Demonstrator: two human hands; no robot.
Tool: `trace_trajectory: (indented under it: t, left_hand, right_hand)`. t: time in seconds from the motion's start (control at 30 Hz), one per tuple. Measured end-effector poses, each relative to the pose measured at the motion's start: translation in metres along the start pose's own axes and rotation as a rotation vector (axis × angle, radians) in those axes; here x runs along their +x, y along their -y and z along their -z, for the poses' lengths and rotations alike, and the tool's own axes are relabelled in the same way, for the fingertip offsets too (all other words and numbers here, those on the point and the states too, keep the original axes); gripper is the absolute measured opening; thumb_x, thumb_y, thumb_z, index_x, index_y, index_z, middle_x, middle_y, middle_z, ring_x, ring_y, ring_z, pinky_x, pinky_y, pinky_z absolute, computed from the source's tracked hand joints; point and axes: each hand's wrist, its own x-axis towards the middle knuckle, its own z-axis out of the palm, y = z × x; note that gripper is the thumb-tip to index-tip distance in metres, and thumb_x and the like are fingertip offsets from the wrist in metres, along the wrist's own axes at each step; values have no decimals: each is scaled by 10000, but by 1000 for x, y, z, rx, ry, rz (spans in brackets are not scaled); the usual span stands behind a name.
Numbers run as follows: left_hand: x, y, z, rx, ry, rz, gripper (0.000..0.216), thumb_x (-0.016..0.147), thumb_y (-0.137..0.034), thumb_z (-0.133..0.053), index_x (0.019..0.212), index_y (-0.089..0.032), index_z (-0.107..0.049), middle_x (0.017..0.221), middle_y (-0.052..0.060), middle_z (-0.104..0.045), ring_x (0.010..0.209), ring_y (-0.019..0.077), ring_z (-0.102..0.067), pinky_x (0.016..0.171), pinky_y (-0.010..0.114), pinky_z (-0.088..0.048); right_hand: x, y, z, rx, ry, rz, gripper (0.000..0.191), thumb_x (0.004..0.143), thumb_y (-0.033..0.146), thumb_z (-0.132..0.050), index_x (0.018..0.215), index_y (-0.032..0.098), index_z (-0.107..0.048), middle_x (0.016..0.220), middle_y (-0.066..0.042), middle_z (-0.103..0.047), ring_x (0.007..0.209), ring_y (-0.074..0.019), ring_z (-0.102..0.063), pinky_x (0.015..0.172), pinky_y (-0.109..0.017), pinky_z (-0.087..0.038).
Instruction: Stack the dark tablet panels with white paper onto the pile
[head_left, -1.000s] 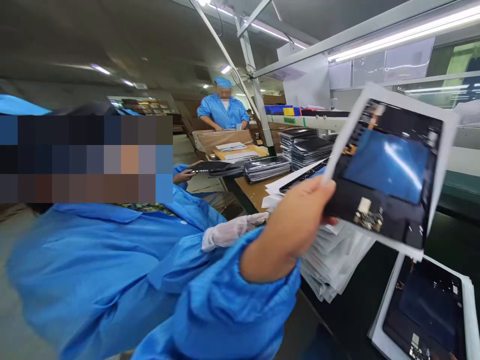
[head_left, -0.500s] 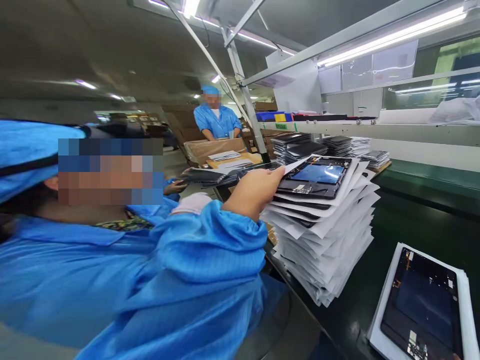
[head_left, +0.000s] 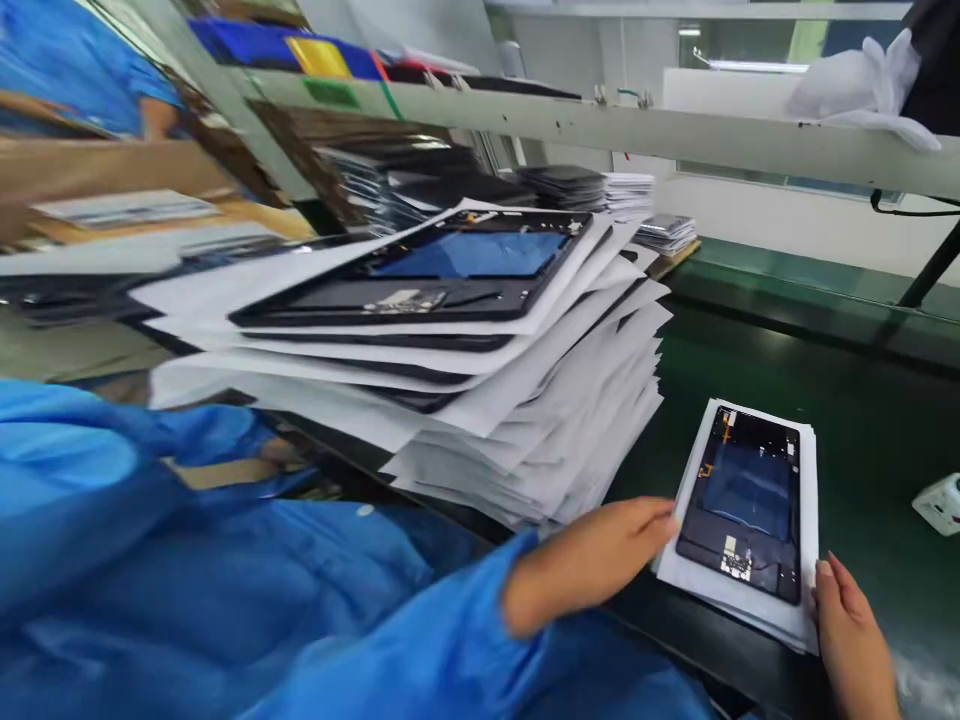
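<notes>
- Two bare hands now flank the small pile of white sheets (head_left: 739, 590) on the dark green worktop (head_left: 870, 430), topped by a black tablet back panel (head_left: 746, 500).
- Left hand (head_left: 592, 560), half a second ago up at the tall stack of white sheets and black panels (head_left: 480, 370), now lies flat, grip apart, fingertips touching the pile's left edge.
- Right hand (head_left: 855, 640) touches its near right corner, grip loose.
</notes>
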Motion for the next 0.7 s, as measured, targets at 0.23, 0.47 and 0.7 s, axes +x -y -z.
trace_trajectory:
  t: [0.23,0.47,0.7]
  left_hand:
    - [82,41,-93,39,-92,255,414,859,-403,-303,885,-121,-605,903,104,-643,826,205,-593,665,262,-395]
    - [84,32,-90,226,-73,246,366,868,-317,-303,859,-104,-600,922,172,-625,870,282,-589,683,330,-384]
    - [76,7,-70,264,-58,174,317,861,-273,-333,874,-92,-592,935,199,-617,919,326,-568,752,384,-375]
  right_hand:
    - [1,9,-5,-149,8,67,641,729,554,-437,1194,118,-505,1241,-127,-508,1168,-279,-412,963,-321,-280]
    - [10,14,-2,-171,35,6,842,725,628,-430,1348,77,-293,1093,-134,-598,987,-281,-537,811,-343,-385]
    - [22,20,9,-254,172,44,593,721,612,-436,1077,165,-596,733,-44,-655,667,-229,-592,538,-289,-406]
